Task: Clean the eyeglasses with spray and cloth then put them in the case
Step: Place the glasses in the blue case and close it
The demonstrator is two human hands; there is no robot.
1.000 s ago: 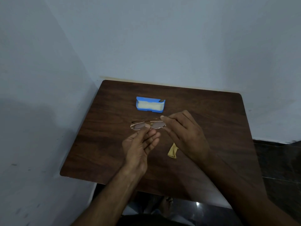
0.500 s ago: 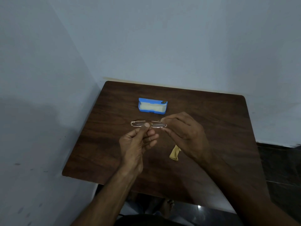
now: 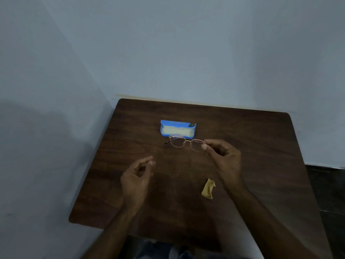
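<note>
Thin gold-rimmed eyeglasses (image 3: 179,141) hang just above the table, right in front of the open blue case (image 3: 178,128) with its pale lining. My right hand (image 3: 223,158) pinches the glasses at their right lens end between thumb and fingers. My left hand (image 3: 137,176) is off to the lower left, fingers loosely curled and apart, holding nothing. A small crumpled yellow cloth (image 3: 207,188) lies on the table beside my right wrist. No spray bottle is in sight.
The dark wooden table (image 3: 130,193) stands in a corner, with pale walls at its left and far edges. Dark floor shows at the right. My legs show below the near edge.
My left hand has let go of the glasses and dropped back to the lower left. The right hand alone now holds them, closer to the case, lenses facing me.
</note>
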